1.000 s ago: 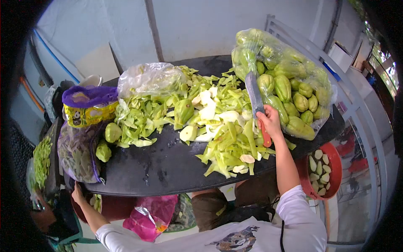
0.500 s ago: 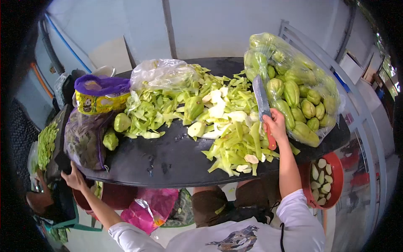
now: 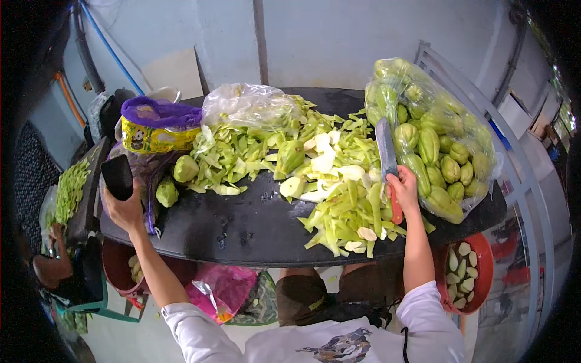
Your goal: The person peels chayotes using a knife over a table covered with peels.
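My left hand [image 3: 125, 209] grips a black phone [image 3: 118, 177], raised in front of the mesh sack [image 3: 156, 169] at the table's left end. My right hand [image 3: 404, 187] is closed on the red handle of a large knife [image 3: 388, 151], its blade pointing away from me. Under and beside the knife lies a heap of green peelings [image 3: 345, 209]. To its right is a clear plastic bag of green chayotes [image 3: 448, 157]. A chayote [image 3: 290, 157] and a cut piece [image 3: 292, 187] lie mid-table. Two more chayotes [image 3: 186, 169] are near the sack.
The black table [image 3: 206, 242] stands against a pale wall. Red tubs [image 3: 485, 272] holding peeled pieces are below it at both sides. A pink bag [image 3: 233, 287] lies underneath. Another person's arm [image 3: 57, 260] is at far left; a metal rail [image 3: 520, 175] stands right.
My left hand has come up from the table's left edge with the phone, now above the table before the mesh sack. My right hand still holds the knife; the view has shifted slightly.
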Tool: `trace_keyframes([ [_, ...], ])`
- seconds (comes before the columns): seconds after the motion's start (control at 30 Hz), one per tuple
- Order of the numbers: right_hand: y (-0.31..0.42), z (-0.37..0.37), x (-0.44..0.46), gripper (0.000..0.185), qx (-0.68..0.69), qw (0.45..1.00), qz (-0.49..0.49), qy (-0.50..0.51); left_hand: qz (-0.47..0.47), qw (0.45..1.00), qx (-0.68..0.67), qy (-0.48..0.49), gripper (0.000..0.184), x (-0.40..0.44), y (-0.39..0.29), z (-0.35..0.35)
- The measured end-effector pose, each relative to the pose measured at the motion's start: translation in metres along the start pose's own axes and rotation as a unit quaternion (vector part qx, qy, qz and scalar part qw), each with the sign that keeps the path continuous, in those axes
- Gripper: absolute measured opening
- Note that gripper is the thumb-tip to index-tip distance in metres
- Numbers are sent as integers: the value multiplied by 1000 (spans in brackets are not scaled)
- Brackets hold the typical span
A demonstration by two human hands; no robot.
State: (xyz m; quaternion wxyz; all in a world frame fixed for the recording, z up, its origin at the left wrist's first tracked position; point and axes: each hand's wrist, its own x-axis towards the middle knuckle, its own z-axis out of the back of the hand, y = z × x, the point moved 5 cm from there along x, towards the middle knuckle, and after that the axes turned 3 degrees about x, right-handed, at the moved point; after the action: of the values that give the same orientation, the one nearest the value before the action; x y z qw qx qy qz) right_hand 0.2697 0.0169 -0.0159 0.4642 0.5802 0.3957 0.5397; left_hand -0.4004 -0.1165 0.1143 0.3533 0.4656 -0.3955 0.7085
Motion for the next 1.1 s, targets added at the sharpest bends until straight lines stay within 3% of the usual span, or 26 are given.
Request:
trace_keyframes([
  [0.37, 4, -3, -1, 11, -17, 1000, 7, 1, 83, 992, 91, 15, 83, 3, 63, -1],
  [0.97, -2, 0, 0, 9, -2, 1000, 5, -2, 124, 987, 105, 18, 80, 4, 77, -1],
  [1.1, 3, -1, 0, 9, -20, 1000, 3, 8, 125, 978, 161, 42, 83, 5, 91, -2],
])
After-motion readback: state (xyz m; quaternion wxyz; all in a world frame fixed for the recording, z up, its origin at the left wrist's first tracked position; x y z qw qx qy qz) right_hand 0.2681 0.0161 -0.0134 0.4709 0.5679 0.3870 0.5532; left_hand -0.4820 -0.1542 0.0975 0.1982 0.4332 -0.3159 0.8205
